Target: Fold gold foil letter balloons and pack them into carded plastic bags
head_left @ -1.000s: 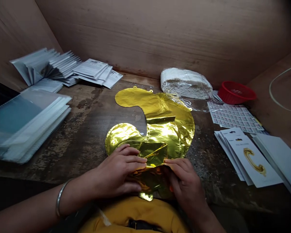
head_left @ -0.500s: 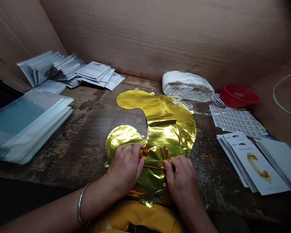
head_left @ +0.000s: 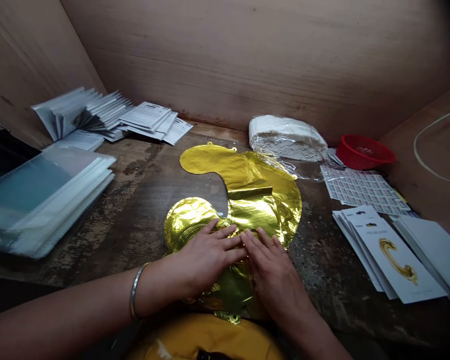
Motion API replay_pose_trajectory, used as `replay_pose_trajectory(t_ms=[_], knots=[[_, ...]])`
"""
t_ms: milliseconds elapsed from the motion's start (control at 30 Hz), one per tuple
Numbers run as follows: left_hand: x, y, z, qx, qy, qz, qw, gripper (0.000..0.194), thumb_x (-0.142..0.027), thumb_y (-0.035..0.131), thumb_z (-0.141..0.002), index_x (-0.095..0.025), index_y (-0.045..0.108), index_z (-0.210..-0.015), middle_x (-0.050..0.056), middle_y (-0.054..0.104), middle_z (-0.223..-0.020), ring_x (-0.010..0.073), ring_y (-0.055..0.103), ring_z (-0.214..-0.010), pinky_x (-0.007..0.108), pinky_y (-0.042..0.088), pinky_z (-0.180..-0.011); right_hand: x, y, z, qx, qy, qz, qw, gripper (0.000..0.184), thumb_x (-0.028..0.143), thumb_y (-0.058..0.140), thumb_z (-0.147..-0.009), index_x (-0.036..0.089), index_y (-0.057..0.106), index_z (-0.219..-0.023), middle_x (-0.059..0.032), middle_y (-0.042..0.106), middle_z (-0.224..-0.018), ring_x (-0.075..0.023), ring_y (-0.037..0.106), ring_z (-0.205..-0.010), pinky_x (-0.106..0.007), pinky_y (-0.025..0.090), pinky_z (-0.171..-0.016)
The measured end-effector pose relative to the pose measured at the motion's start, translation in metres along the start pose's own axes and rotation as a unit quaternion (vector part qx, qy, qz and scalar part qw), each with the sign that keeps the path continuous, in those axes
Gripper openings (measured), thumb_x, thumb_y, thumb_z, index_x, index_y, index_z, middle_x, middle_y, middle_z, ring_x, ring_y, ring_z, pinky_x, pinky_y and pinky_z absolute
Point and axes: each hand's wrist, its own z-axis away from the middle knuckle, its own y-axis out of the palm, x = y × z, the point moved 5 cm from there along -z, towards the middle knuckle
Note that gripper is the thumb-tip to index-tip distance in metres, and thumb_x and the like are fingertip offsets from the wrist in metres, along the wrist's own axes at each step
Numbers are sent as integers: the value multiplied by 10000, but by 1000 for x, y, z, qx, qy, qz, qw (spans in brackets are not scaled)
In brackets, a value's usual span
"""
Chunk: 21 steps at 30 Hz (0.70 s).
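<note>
A flat gold foil balloon (head_left: 247,187) shaped like a curved letter lies on the dark worn table (head_left: 135,210) in front of me. My left hand (head_left: 206,255) lies flat on its near part, fingers stretched out and pointing right. My right hand (head_left: 272,267) lies flat beside it, fingers spread and pointing up-left, and the fingertips of both hands meet over a folded part of the foil. A metal bangle (head_left: 135,297) is on my left wrist. The near end of the balloon hangs over the table edge above my yellow clothing (head_left: 206,340).
White cards (head_left: 390,252) printed with a gold letter are stacked at the right, beside a sticker sheet (head_left: 363,187) and a red basket (head_left: 363,151). A plastic-wrapped white bundle (head_left: 285,135) sits behind the balloon. Clear sleeves (head_left: 41,195) and leaflets (head_left: 108,112) fill the left. Wooden walls enclose the table.
Both hands were pinching and folding a strip of the foil near the table edge. Now they have let go and lie flat on the fold, pressing it down, a little farther from me.
</note>
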Motion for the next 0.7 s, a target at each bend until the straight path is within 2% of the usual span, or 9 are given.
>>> replay_pose_trajectory(t_ms=[67,167,233,267,333,400,467,533,700], knots=[[11,-3,8,-28,-50,-4,998,518,-141,529,-864,-274,471,-1361,58,461,-1458,292,374,-1361,565,251,-1117,-1,6,3,28,-11,4,1000,465,127,358,-964,137,384,-1428,-80,487,-1442,-270,361,-1366,-487,284,-1078],[36,-25,32,-112,-193,-8,975,460,-104,468,-854,-203,542,-1297,136,521,-1350,303,464,-1256,516,392,-1021,-5,11,8,23,15,16,999,474,169,362,-968,94,371,-1435,-109,435,-1474,-271,359,-1376,-496,297,-1078],[48,-45,44,-163,-265,47,949,371,-142,454,-862,-166,592,-1205,139,594,-1203,285,534,-1146,474,442,-959,-6,12,10,12,18,18,1000,471,182,355,-968,87,380,-1429,-115,441,-1468,-269,367,-1373,-498,314,-1073],[52,-52,46,-167,-299,113,933,326,-185,459,-872,-162,601,-1164,122,626,-1120,265,579,-1068,443,471,-916,-6,12,10,9,18,19,1000,468,185,352,-969,85,386,-1425,-116,444,-1465,-269,370,-1372,-503,320,-1072],[56,-51,43,-117,-378,301,868,278,-305,501,-879,-163,598,-1097,80,665,-964,217,646,-885,367,521,-790,-5,14,11,8,19,23,1000,462,184,345,-970,78,396,-1417,-120,449,-1460,-272,376,-1369,-515,331,-1068],[49,-38,31,-24,-430,474,768,292,-412,579,-837,-163,599,-989,37,666,-823,172,661,-729,282,521,-660,-5,14,11,6,18,27,999,458,182,338,-970,71,404,-1409,-128,457,-1452,-278,389,-1360,-526,349,-1055],[40,-25,17,33,-451,555,698,310,-466,664,-763,-176,577,-824,-1,636,-695,149,646,-640,237,498,-591,-5,15,11,4,19,28,999,458,184,334,-969,73,409,-1407,-132,462,-1447,-282,401,-1353,-534,361,-1046],[37,-16,6,40,-465,564,682,346,-476,727,-692,-192,530,-702,-34,581,-567,136,605,-554,225,477,-549,-5,15,11,2,21,26,999,460,188,335,-968,77,409,-1409,-133,460,-1448,-284,402,-1353,-538,363,-1050],[32,-7,-9,32,-468,532,705,299,-366,740,-646,-200,495,-601,-39,526,-466,152,550,-483,257,460,-507,-5,17,10,4,29,13,999,463,169,346,-955,71,425,-1401,-138,460,-1445,-294,397,-1356,-552,374,-1058]])
